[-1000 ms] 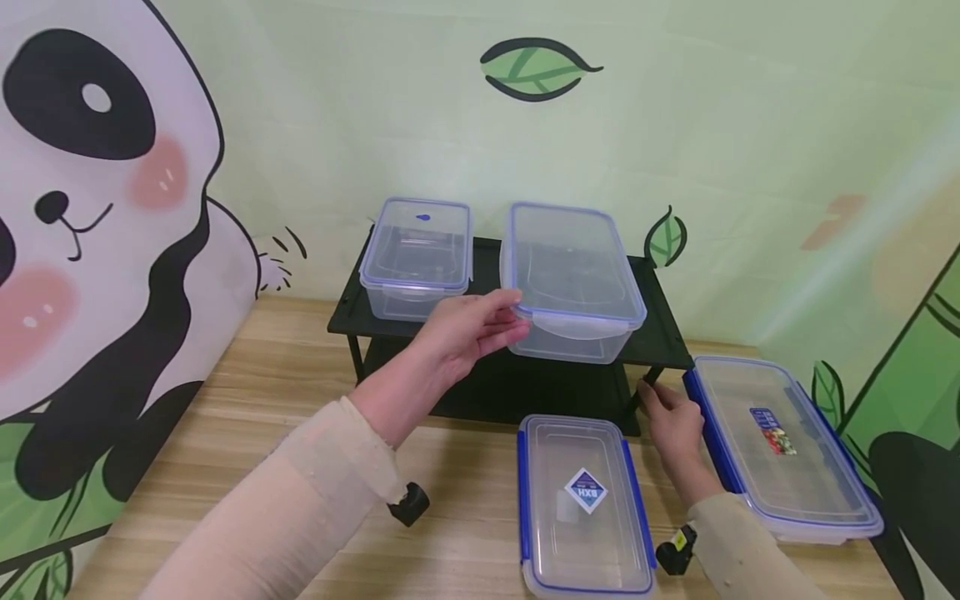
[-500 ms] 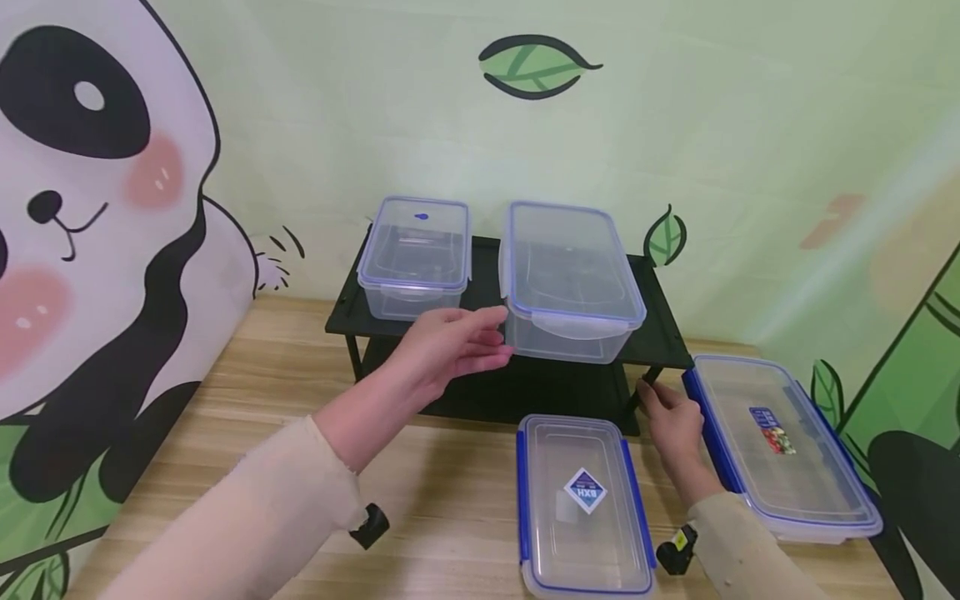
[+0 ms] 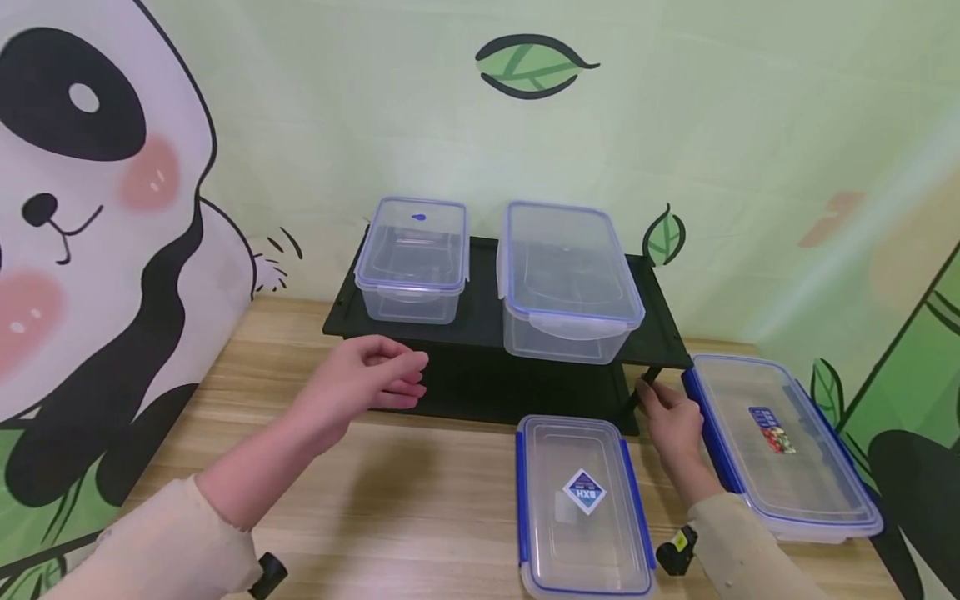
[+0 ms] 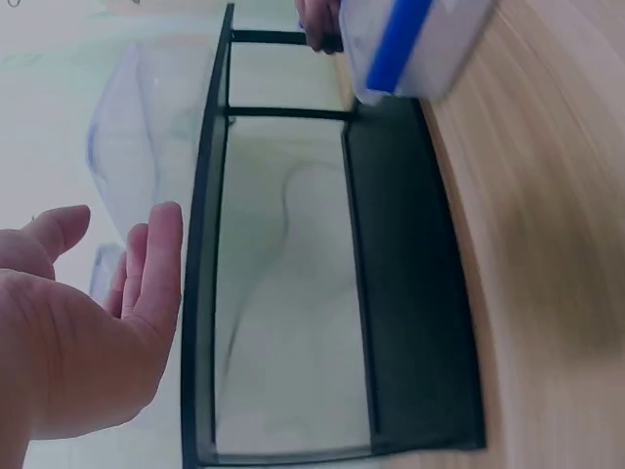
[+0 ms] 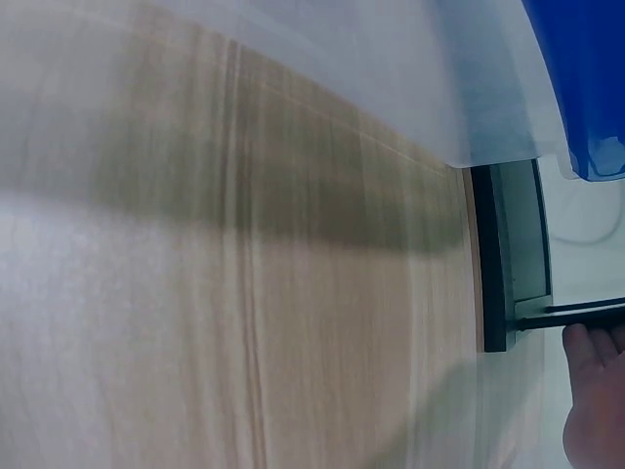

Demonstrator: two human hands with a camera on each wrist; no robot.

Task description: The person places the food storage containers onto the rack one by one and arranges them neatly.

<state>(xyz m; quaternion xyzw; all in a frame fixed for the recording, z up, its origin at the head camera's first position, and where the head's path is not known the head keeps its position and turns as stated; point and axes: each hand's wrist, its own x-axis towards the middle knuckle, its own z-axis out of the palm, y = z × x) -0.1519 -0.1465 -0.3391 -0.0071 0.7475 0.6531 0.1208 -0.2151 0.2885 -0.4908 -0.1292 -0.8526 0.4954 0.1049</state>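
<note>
A two-tier black rack (image 3: 480, 325) stands on the table against the backdrop. On its upper shelf are two clear lidded food containers, a smaller one (image 3: 412, 250) at left and a larger one (image 3: 572, 275) at right. My left hand (image 3: 367, 379) hovers in front of the shelf's left part, fingers loosely bent and nothing in them. Seen from the left wrist, that hand (image 4: 98, 322) has its fingers extended beside the shelf edge. My right hand (image 3: 671, 421) grips the rack's front right leg (image 3: 651, 377) with its fingertips; the right wrist view shows these fingers (image 5: 583, 352) at the post.
A flat container with blue side clips (image 3: 583, 508) lies on the wooden table (image 3: 420, 508) in front of the rack. Another, larger blue-clipped container (image 3: 783, 450) sits right of my right hand. A printed panda backdrop (image 3: 337, 125) rises behind.
My left hand has come away from the larger container's front left corner and moved left and down toward me. The right hand stays at the leg, and the containers have not moved.
</note>
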